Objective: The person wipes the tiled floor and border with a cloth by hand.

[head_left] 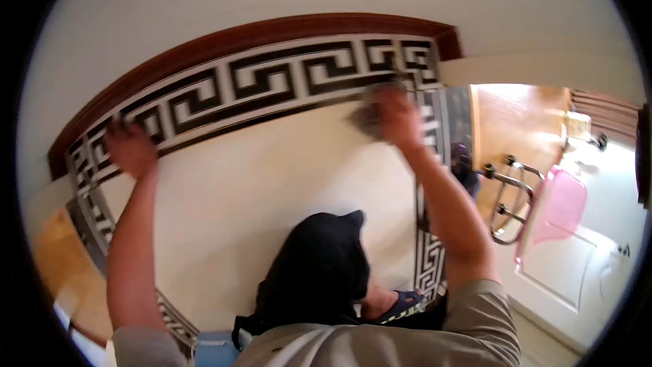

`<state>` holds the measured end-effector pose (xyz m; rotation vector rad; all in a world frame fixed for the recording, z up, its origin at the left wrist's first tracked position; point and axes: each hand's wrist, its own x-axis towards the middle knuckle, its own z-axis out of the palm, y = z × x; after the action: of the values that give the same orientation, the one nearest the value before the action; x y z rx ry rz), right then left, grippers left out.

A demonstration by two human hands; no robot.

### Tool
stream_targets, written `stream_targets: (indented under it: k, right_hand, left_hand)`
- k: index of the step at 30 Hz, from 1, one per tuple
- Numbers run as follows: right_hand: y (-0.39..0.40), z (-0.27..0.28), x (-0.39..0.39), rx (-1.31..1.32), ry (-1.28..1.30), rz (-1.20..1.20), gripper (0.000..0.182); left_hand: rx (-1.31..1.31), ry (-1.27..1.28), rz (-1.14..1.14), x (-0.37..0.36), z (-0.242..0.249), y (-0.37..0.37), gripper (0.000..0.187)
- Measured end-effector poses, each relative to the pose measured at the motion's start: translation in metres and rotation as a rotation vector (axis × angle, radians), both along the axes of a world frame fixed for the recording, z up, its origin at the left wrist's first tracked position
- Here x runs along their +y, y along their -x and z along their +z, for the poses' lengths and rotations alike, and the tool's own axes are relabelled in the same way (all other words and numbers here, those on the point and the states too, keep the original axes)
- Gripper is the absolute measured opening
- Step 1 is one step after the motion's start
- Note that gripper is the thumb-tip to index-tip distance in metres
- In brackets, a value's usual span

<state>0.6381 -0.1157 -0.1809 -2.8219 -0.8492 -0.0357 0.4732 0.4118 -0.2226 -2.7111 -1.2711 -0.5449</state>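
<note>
Right hand clenched on cloth, far right on patterned border; cloth likely soft, light, bunch it; left hand released, flat, far left.

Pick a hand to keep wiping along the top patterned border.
Right hand, probably: it presses a cloth against the Greek-key border. The left hand lies flat on the border's far left end, with no cloth visible.

Both arms up; L hand flat, R hand clenched
</note>
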Motion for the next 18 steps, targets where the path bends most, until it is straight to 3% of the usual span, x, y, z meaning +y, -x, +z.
stream_targets:
  k: [3, 7, 8, 12, 18]
  right_hand:
    - [-0.009, 0.007, -0.006, -0.166, -0.088, -0.036, 0.032]
    - [0.031, -0.012, 0.063, -0.155, -0.288, 0.046, 0.033]
    - [0.041, -0.012, 0.088, -0.181, -0.332, 0.174, 0.032]
    - [0.083, -0.008, 0.189, 0.082, -0.434, 0.358, 0.034]
    - [0.112, 0.018, 0.295, 0.338, -0.217, 0.567, 0.033]
  left_hand:
    - [0.09, -0.158, 0.061, -0.002, -0.009, 0.0, 0.044]
    - [0.084, -0.121, 0.067, -0.005, -0.006, 0.0, 0.048]
    - [0.08, -0.113, 0.07, -0.007, -0.005, -0.001, 0.048]
    - [0.105, -0.083, 0.082, -0.007, -0.003, 0.0, 0.049]
    - [0.158, -0.08, 0.076, -0.007, 0.001, 0.0, 0.049]
